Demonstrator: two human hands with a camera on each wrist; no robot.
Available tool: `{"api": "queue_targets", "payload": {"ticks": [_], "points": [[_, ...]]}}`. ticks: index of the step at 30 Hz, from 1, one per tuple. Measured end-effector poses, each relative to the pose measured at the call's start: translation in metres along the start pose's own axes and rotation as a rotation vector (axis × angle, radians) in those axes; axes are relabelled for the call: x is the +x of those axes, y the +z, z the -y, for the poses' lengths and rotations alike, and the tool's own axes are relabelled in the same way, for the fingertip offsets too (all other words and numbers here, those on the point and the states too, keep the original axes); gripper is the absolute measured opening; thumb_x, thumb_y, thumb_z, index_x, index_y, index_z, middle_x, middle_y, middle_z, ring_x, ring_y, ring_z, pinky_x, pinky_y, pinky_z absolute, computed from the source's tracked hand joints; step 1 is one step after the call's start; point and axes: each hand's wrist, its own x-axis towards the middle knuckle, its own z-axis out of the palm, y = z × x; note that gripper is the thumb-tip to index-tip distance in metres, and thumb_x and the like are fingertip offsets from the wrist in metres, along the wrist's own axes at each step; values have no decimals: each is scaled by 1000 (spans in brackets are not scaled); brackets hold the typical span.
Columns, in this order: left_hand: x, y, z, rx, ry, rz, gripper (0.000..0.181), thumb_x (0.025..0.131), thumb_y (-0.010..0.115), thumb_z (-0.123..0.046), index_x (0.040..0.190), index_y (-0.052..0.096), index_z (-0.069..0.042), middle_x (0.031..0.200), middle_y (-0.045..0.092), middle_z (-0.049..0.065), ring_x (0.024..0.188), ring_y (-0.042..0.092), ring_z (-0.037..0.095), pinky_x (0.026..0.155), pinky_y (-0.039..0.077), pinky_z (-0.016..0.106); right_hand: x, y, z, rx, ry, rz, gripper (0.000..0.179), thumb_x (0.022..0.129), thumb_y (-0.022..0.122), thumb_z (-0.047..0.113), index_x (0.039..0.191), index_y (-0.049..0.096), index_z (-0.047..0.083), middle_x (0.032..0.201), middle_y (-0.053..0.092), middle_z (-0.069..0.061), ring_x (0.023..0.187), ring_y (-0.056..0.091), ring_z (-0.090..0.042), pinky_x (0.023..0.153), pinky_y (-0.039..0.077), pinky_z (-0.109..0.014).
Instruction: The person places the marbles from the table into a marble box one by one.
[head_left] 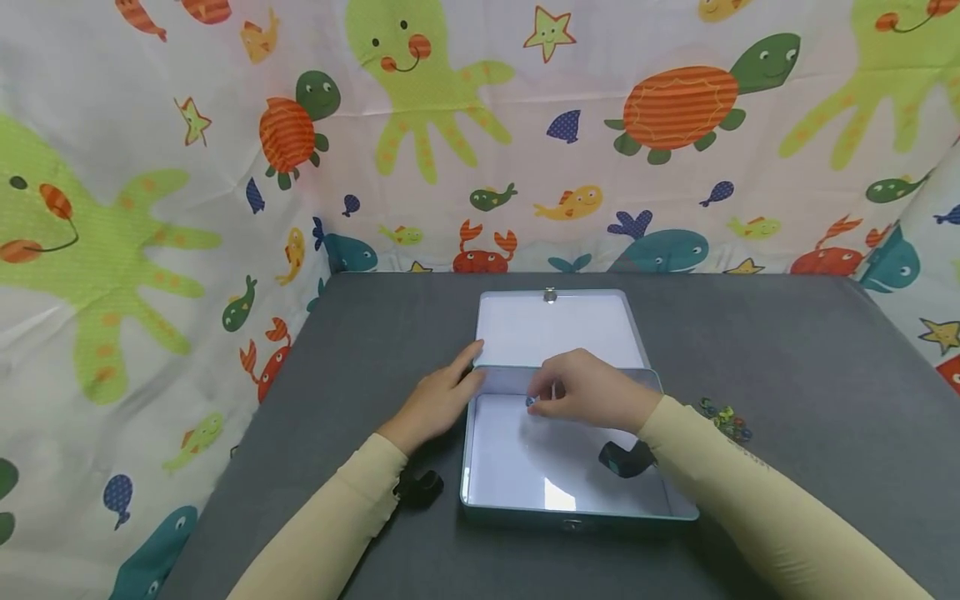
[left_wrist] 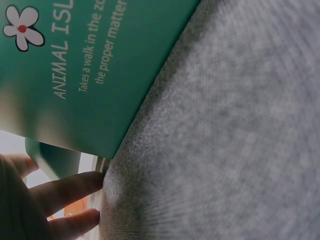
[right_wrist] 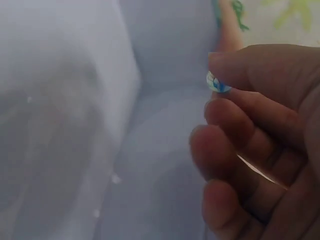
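An open tin box (head_left: 487, 487) lies on the grey table, its lid (head_left: 555, 329) flat behind it. My right hand (head_left: 588, 392) hovers over the box's inside and pinches a small blue and white marble (head_left: 530, 402) between thumb and fingertips; the right wrist view shows the marble (right_wrist: 216, 83) at the fingertips. My left hand (head_left: 442, 398) rests with straight fingers against the box's left wall near the hinge. In the left wrist view the fingers (left_wrist: 70, 187) touch the teal outer side of the box (left_wrist: 90, 70), which carries white print.
A small heap of coloured marbles (head_left: 723, 417) lies on the table right of the box. A dark wrist strap (head_left: 416, 487) shows at the left sleeve. Sea-animal curtains (head_left: 480, 133) close in the table at the back and both sides.
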Motion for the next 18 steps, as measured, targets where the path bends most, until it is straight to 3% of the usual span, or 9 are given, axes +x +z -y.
{"api": "queue_targets", "payload": {"ticks": [8,13,18], "points": [[2,2,2,8,13,0,62,105,35,-64,164,27,-49,164,45,3,148,45,33,114,36,67,11,19,2,-104,-16,116,8,89,85,18,97,83,16,79,66,14,73,57,-5,70,53,-25],[2,3,3,-1,15,-2,61,105,36,-64,164,28,-49,163,47,3,147,46,31,115,37,64,12,26,-4,-99,-47,130,7,88,84,11,95,84,13,80,70,13,73,58,-4,72,54,-25],[3,1,2,-15,23,-9,62,105,36,-62,164,30,-46,162,47,5,146,47,32,115,37,63,15,32,-12,-126,-65,148,8,87,86,16,95,85,15,80,71,15,72,59,-1,74,54,-24]]}}
